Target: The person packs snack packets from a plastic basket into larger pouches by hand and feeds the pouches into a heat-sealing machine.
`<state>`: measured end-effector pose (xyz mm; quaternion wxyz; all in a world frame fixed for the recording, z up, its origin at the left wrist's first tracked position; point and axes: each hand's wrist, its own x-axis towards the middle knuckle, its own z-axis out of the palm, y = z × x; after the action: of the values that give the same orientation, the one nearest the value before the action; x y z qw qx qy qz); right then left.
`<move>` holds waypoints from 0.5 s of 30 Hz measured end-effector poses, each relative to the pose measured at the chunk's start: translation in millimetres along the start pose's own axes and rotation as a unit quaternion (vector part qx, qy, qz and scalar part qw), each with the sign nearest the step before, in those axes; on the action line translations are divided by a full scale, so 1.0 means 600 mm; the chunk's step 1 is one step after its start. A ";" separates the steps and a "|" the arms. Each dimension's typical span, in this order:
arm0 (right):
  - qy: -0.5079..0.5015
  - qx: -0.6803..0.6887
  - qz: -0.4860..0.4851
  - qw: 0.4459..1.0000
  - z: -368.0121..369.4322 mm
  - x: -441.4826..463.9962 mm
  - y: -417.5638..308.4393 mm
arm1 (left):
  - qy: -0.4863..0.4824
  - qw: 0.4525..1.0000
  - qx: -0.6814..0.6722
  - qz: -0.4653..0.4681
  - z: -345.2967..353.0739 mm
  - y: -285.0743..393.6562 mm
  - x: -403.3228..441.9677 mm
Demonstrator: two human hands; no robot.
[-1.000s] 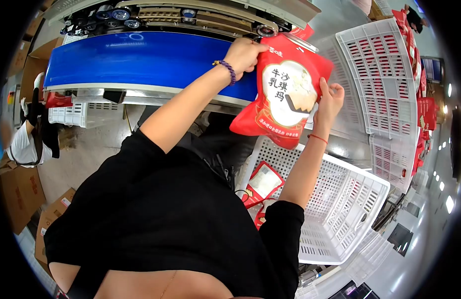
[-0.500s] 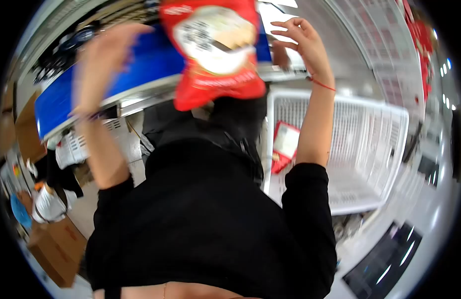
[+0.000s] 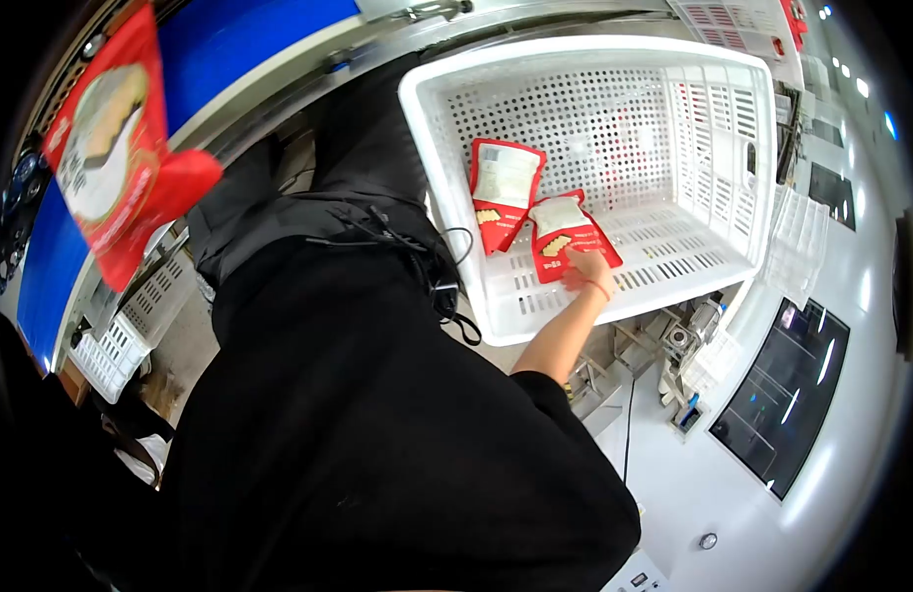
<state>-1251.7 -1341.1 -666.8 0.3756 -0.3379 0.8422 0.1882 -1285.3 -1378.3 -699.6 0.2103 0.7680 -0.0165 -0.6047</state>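
My right hand (image 3: pixel 586 270) reaches down into a white plastic crate (image 3: pixel 584 45), its fingers closed on the lower edge of a red pouch (image 3: pixel 563 223) with a pale panel. Beside that pouch, a second red pouch (image 3: pixel 506 183) lies against the crate's perforated side. My left hand is out of view. At the upper left, a large red bag (image 3: pixel 106 148) with a white oval and a picture of pale food pieces appears close to the camera. Whether anything supports it cannot be made out.
A blue work surface (image 3: pixel 249 44) with a metal edge runs along the upper left. Another white crate (image 3: pixel 121 345) stands low at the left. Metal equipment (image 3: pixel 678 340) sits beyond the large crate, and a dark glass panel (image 3: pixel 787 395) is at the right.
The view has turned toward the large crate. My right hand has moved down into it, where two pouches now show instead of one. My left hand has left view.
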 end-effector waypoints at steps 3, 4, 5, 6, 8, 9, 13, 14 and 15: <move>0.382 -0.175 -0.113 0.900 0.018 0.078 0.047 | -0.069 0.990 0.082 0.096 -0.069 0.034 0.012; 0.480 -0.219 -0.117 0.842 0.014 0.125 0.065 | -0.095 0.979 0.111 0.140 -0.104 0.060 0.013; 0.479 -0.208 -0.118 0.845 0.022 0.137 0.045 | -0.118 0.963 0.150 0.192 -0.144 0.077 0.023; 0.492 -0.294 -0.087 0.815 -0.008 0.134 0.030 | -0.151 0.939 0.181 0.250 -0.188 0.105 0.020; 0.499 -0.375 -0.048 0.780 -0.050 0.110 0.013 | -0.212 0.871 0.228 0.379 -0.300 0.156 0.003; 0.404 -0.367 -0.023 0.838 -0.045 0.089 0.004 | -0.240 0.830 0.241 0.443 -0.362 0.174 -0.012; 0.305 -0.341 -0.033 0.889 -0.059 0.138 -0.012 | -0.302 0.648 0.188 0.674 -0.650 0.248 -0.091; 0.287 -0.315 -0.042 0.904 -0.060 0.151 -0.006 | -0.306 0.597 0.169 0.722 -0.724 0.259 -0.118; 0.236 -0.150 -0.086 0.956 -0.062 0.123 -0.019 | -0.294 0.546 0.159 0.768 -0.801 0.269 -0.149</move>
<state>-1298.4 -1402.1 -699.1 0.1256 -0.4968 0.8364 0.1942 -822.5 -1354.9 -475.3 0.4522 0.2626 -0.7572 -0.3914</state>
